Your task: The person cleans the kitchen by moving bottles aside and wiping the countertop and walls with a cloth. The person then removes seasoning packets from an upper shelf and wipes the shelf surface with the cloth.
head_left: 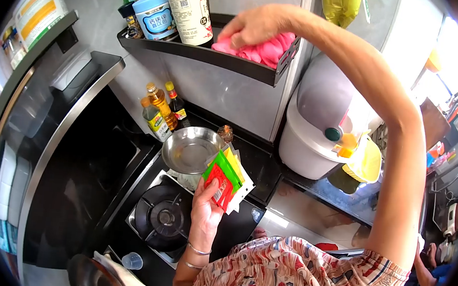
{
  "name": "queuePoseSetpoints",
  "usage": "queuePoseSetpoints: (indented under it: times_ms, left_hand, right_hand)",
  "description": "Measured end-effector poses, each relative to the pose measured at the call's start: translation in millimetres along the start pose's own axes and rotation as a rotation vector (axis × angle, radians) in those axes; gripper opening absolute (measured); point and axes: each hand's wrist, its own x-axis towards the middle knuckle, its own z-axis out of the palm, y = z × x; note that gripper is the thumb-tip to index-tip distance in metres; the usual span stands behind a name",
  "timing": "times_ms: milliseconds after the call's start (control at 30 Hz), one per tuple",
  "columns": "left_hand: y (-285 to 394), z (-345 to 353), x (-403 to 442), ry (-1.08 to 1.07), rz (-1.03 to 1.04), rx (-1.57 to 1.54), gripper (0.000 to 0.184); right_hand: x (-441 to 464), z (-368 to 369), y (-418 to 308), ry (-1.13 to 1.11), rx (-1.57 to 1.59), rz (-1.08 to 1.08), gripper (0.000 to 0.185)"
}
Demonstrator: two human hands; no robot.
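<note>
My left hand (206, 211) is closed around a few flat seasoning packets (223, 180), one green and red, with yellow and white ones behind it. They are held above the dark counter, beside a shallow steel bowl (192, 150). High up, my right hand (257, 27) reaches to the wall shelf (203, 58), its fingers curled over a crumpled pink bundle (263, 51). Whether that is cloth or plastic I cannot tell. Left of it on the shelf stand a cream-coloured canister (189, 13) and a blue-lidded jar (155, 16).
A gas burner (166, 216) lies below the bowl. Sauce and oil bottles (159, 110) stand against the wall. To the right are a white-and-grey bin-like container (311, 128) and a yellow basket (366, 159). A range hood (70, 173) juts in at left. Another person's arm (424, 271) shows at far right.
</note>
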Motion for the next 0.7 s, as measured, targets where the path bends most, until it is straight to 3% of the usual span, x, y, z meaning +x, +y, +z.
queuePoseSetpoints:
  times_ms: [100, 167, 200, 333, 500, 567, 600, 700]
  left_hand:
    - [0, 0, 0, -0.002, 0.003, 0.015, 0.041]
    - [0, 0, 2, -0.011, 0.013, 0.037, 0.041]
    - [-1, -2, 3, -0.006, 0.018, 0.055, 0.042]
    - [-3, -2, 6, 0.002, -0.002, 0.050, 0.042]
    - [-5, -7, 7, 0.003, -0.018, 0.053, 0.040]
    - [-5, -3, 5, 0.021, -0.013, 0.023, 0.036]
    - [-5, -7, 6, 0.021, -0.018, 0.021, 0.036]
    - [-4, -16, 9, 0.013, -0.018, -0.004, 0.040]
  right_hand:
    - [2, 3, 13, 0.054, -0.024, -0.009, 0.039]
    - [9, -4, 18, 0.269, -0.348, 0.149, 0.031]
    - [21, -2, 26, 0.465, -0.528, 0.033, 0.025]
    - [58, 10, 18, 0.619, -0.410, 0.076, 0.024]
    - [80, 14, 19, 0.583, -0.325, 0.092, 0.021]
    - [75, 10, 18, 0.424, -0.303, 0.053, 0.027]
    - [71, 3, 12, 0.194, -0.338, 0.132, 0.033]
    - [62, 9, 6, 0.077, -0.592, 0.080, 0.038]
